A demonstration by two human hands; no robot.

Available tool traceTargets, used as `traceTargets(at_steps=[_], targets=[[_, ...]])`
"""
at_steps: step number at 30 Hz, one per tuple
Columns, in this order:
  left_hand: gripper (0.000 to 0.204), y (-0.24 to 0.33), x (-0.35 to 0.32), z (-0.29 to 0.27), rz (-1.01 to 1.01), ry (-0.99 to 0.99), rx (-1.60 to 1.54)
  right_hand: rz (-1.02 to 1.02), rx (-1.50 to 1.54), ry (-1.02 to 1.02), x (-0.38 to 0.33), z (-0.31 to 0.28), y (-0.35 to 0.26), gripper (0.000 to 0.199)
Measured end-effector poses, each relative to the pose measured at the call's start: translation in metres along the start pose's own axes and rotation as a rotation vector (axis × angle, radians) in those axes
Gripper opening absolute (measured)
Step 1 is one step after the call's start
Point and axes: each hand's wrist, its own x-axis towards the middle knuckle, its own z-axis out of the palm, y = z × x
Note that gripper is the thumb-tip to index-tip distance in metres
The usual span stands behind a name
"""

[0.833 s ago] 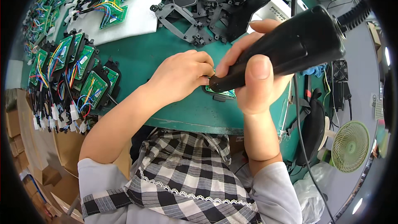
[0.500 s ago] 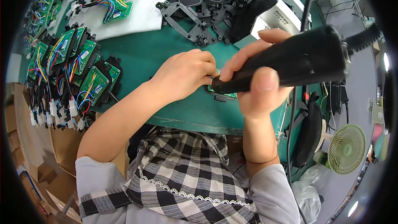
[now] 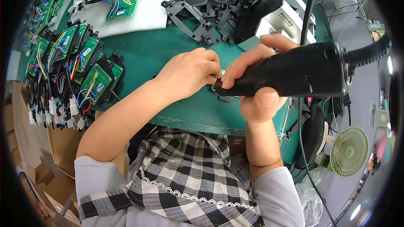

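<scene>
My right hand (image 3: 259, 109) is wrapped round a thick black electric screwdriver (image 3: 294, 69), which lies tilted with its narrow end toward the left. That tip meets a small green circuit board (image 3: 213, 87) in a black plastic frame (image 3: 224, 98) on the green table. Most of the board is hidden under the tool and my hands. My left hand (image 3: 189, 73) comes in from the left, its fingers closed in a pinch beside the tip, over the board's edge. What they pinch cannot be made out.
Wired boards in black frames (image 3: 94, 84) crowd the table's left edge. Loose boards lie on white foam (image 3: 147, 14). Black plastic frames (image 3: 191, 21) are heaped at the back beside an open box (image 3: 277, 17). Cables and a green fan (image 3: 348, 151) are at right.
The screwdriver's rear end has dropped a little toward me, with my right hand tilting along. My left hand stays at the board almost unmoved. The whole view has shifted slightly.
</scene>
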Motion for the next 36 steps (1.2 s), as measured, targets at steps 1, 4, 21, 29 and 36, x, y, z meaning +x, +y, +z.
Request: traceTargets(at_steps=[1,4,21,29,36], targets=[[0.011,0.0,0.0,-0.001,0.008,0.0,0.0,0.018,0.012,-0.017,0.001,-0.001,0.0,0.088],[0.012,-0.002,0.0,0.004,0.01,0.028,0.004,0.005,0.001,-0.051,0.002,-0.004,0.002,0.085],[0.053,0.035,-0.002,-0.003,0.128,-0.026,0.249,0.091,0.572,0.459,0.024,-0.09,0.007,0.056],[0.045,0.046,-0.029,-0.071,-0.063,0.241,0.432,0.139,0.891,0.168,0.015,-0.131,0.035,0.057],[0.036,0.016,-0.128,-0.174,-0.587,0.569,0.872,0.157,0.933,0.25,0.016,-0.135,0.04,0.054]])
